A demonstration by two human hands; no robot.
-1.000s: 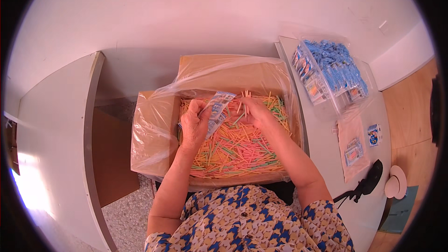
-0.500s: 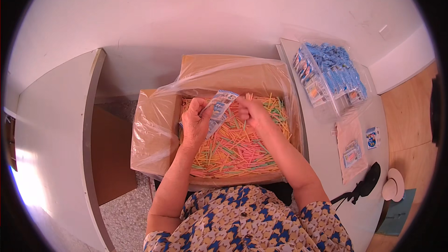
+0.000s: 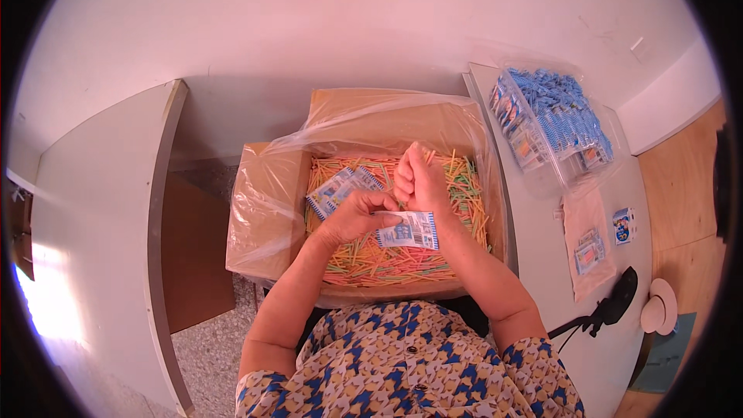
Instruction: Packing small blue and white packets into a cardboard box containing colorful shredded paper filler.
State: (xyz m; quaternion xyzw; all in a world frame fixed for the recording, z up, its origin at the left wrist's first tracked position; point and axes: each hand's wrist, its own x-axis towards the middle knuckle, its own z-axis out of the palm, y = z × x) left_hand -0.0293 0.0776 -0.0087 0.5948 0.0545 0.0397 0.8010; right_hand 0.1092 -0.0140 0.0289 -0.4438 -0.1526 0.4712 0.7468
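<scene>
Between the thumb and fingers of my left hand [image 3: 354,218] is a small flat blue-and-white packet [image 3: 416,232], in front of my right wrist. My right hand [image 3: 420,183] is closed in a fist just beyond the packet, with the pale ends of a few thin sticks showing at its top. Both hands are over an open cardboard box [image 3: 267,220] lined with clear plastic. Loose thin sticks [image 3: 387,265] in pink, yellow, orange and green fill it. More blue-and-white packets [image 3: 339,188] lie on the sticks behind my left hand.
On the table [image 3: 534,263] to the right stands a clear plastic bin [image 3: 542,151] heaped with blue packets. Before it lie a pink cloth [image 3: 586,217] with packets on it, a small blue-and-white pack [image 3: 624,226] and a black stand [image 3: 615,298]. A grey-edged panel [image 3: 166,224] stands left.
My left hand has brought the packet down and to the right, turning it sideways. My right hand has come away from the packet's top edge. The packets lying on the sticks are now uncovered.
</scene>
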